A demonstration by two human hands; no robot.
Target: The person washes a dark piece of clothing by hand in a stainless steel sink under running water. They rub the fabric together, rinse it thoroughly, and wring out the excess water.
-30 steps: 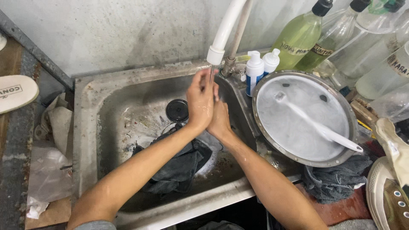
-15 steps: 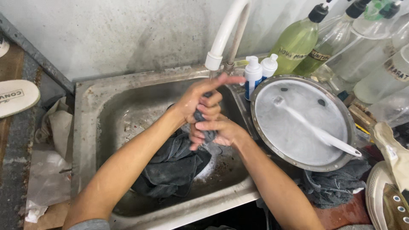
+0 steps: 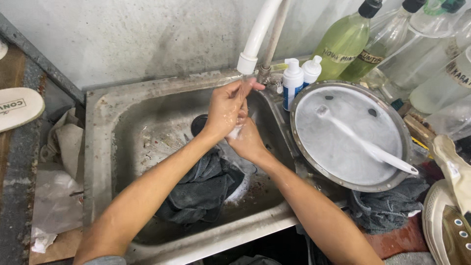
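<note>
Left hand (image 3: 226, 109) and right hand (image 3: 247, 139) pressed together under white tap (image 3: 255, 37), holding nothing; dark cloth (image 3: 203, 189) below them looks sodden, heavy, limp: grip a bunched fold

Green bottles (image 3: 343, 44) stand behind a round metal basin (image 3: 351, 135).

The sink (image 3: 105, 127) is dull grey steel, flecked with brown grime. In it lies a dark charcoal-grey cloth (image 3: 203, 189). The tap spout (image 3: 257, 32) is white. Two small pump bottles (image 3: 299, 78) are white with blue bodies. The round steel basin (image 3: 400, 130) holds milky white water and a white spoon (image 3: 368, 147). One tall bottle (image 3: 343, 41) is yellow-green with a black cap. The shoe (image 3: 449, 230) is cream with olive.
</note>
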